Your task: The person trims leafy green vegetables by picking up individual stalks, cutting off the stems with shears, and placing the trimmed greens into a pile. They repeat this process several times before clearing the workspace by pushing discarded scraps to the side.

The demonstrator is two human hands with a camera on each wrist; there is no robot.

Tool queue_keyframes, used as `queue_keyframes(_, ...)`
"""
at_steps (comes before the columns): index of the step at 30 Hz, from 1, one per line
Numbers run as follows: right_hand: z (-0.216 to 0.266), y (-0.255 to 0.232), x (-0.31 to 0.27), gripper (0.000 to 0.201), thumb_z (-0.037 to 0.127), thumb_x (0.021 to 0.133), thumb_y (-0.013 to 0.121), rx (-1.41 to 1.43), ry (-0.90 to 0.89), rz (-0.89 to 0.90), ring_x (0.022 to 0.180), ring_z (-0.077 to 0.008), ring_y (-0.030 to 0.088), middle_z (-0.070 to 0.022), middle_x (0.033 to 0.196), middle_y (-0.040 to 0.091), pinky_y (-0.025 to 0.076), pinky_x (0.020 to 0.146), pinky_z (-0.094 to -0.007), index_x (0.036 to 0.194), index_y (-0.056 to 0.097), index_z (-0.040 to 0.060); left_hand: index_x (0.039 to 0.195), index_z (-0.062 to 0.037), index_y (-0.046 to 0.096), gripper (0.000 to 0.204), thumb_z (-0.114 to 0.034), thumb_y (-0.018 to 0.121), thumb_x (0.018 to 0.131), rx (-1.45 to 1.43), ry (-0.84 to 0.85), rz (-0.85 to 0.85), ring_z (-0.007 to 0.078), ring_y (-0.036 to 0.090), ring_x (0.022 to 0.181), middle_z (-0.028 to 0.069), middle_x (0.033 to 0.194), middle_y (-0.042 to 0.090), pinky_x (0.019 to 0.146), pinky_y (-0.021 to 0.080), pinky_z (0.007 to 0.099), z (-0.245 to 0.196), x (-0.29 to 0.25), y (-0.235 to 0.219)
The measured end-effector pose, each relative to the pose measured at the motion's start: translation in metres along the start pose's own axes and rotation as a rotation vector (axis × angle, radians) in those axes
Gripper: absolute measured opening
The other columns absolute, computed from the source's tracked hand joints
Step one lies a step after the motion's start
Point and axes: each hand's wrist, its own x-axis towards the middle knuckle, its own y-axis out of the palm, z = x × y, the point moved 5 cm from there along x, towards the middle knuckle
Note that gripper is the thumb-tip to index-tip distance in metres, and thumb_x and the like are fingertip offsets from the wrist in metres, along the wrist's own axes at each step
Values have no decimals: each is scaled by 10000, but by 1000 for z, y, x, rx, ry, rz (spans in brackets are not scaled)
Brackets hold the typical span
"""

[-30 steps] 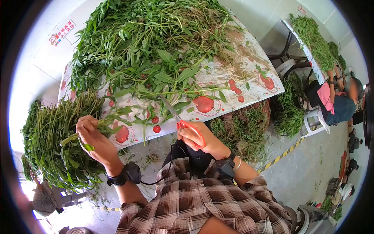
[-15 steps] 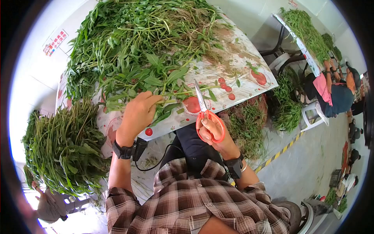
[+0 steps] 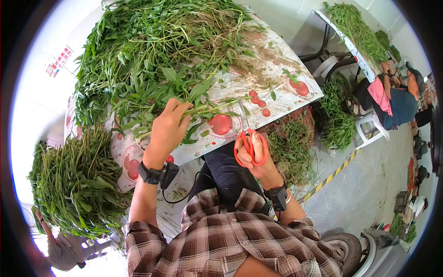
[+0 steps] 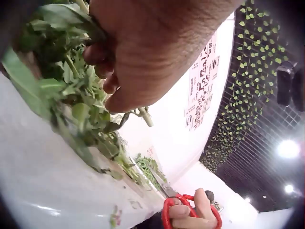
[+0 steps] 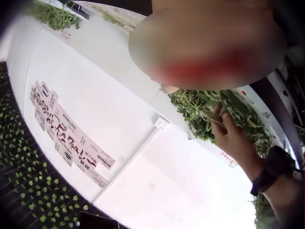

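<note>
Left grip curled around green stems, right grip wrapped through red scissors.
The stems lie over the desk, near its front edge; lightly littered room spreads right.

brown plaid shirt, dark trousers, black wrist straps.

Left hand gripping stems, right hand holding scissors
</note>
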Motion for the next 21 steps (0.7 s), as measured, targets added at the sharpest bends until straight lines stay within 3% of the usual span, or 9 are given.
queue_keyframes(6, -2, 4, 0, 491, 433, 1023, 348, 8, 17, -19, 426, -57, 322, 32, 524, 401, 264, 422, -214, 930, 541, -9, 1013, -42, 639, 204, -28, 622, 810, -38, 187, -75, 334, 611, 751, 120, 921, 568, 637, 495, 390, -33, 22, 13)
queue_keyframes(16, 6, -5, -7, 467, 417, 1025, 357, 8, -32, -64, 417, -58, 308, 33, 517, 395, 248, 420, -209, 910, 537, 1, 1032, -35, 612, 207, -69, 592, 829, 46, 70, 147, 383, 590, 874, 157, 988, 578, 746, 494, 446, -24, 48, 77)
queue_keyframes(20, 6, -8, -9, 462, 409, 1026, 354, 6, -29, -81, 420, -58, 306, 34, 516, 392, 249, 420, -210, 913, 539, 1, 1013, -33, 606, 193, -51, 596, 821, 45, 108, 123, 400, 587, 866, 177, 970, 580, 736, 489, 452, -23, 47, 68)
queue_keyframes(21, 6, -9, -9, 464, 407, 1027, 353, 1, -31, -82, 422, -57, 309, 34, 516, 392, 251, 422, -209, 916, 540, -2, 1015, -29, 601, 196, -37, 595, 819, -7, 115, 24, 409, 586, 863, 189, 958, 585, 734, 488, 450, -24, 48, 55)
